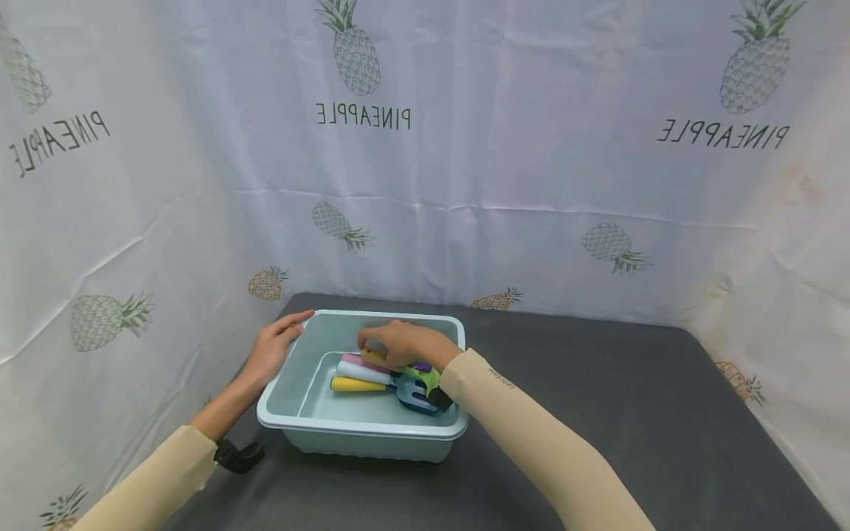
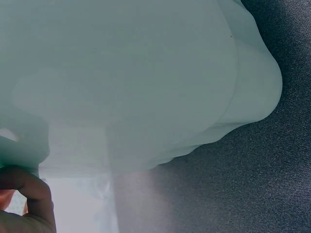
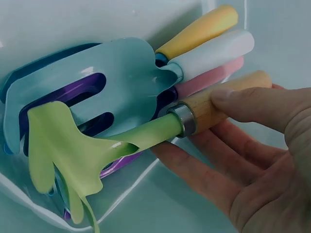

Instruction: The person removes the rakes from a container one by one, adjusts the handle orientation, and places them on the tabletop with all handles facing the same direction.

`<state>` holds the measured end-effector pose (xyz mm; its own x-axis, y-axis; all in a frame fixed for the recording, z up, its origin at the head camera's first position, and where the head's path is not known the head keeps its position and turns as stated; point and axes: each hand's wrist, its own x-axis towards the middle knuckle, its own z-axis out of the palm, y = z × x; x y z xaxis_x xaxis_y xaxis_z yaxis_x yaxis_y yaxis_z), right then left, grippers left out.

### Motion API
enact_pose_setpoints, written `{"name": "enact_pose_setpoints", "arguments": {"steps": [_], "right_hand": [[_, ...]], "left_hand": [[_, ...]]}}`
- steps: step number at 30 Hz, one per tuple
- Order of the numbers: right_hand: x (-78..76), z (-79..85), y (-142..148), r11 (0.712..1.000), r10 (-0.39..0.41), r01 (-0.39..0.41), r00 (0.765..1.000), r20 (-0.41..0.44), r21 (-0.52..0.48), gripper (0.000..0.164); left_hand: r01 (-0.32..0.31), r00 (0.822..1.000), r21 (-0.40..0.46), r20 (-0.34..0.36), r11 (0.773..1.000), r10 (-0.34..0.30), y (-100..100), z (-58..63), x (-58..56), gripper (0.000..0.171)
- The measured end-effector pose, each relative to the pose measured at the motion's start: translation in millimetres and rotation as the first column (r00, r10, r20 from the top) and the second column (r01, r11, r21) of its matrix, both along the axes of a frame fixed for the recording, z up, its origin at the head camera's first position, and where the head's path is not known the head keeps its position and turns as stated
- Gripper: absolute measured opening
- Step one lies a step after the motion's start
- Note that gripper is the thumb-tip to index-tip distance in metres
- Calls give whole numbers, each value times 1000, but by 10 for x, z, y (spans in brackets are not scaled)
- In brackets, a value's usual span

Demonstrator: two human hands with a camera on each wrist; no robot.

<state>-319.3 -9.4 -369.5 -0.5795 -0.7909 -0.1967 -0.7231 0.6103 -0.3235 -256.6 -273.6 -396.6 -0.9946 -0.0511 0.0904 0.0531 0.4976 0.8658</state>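
Note:
A pale blue-green plastic basin [image 1: 358, 425] stands on the dark table. At its far left corner my left hand [image 1: 271, 350] holds the rim; in the left wrist view the curled fingers [image 2: 36, 191] show beside the basin's outer wall [image 2: 146, 82]. Inside the basin, my right hand [image 3: 257, 155] pinches the wooden handle of a green hand rake [image 3: 73, 150] between thumb and fingers. Beneath the rake lies a blue garden fork [image 3: 129, 73] with a white handle [image 3: 214, 53]. Other tools under it show a yellow handle [image 3: 199, 31] and a pink handle [image 3: 211, 77]; purple metal is partly hidden.
The dark tabletop [image 1: 584, 413] extends right of the basin. A white curtain [image 1: 531, 147] printed with pineapples hangs behind and along both sides. A black strap [image 1: 239, 457] is on the left wrist.

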Motion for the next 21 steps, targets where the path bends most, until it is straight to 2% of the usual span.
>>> {"name": "enact_pose_setpoints", "arguments": {"steps": [6,10,21], "right_hand": [[-49,-25,11,1000,23,-22,999,31,-19,35],[-83,-31,18,999,35,-33,998,54,-33,35],[-143,-2,18,997,37,-29,993,113,-68,51]], "left_hand": [[5,1000,44,23,999,-6,-9,-25,-14,47],[3,1000,29,18,1000,-4,-6,-29,-16,47],[-2,1000,14,11,1000,2,7,-49,-50,47]]}}
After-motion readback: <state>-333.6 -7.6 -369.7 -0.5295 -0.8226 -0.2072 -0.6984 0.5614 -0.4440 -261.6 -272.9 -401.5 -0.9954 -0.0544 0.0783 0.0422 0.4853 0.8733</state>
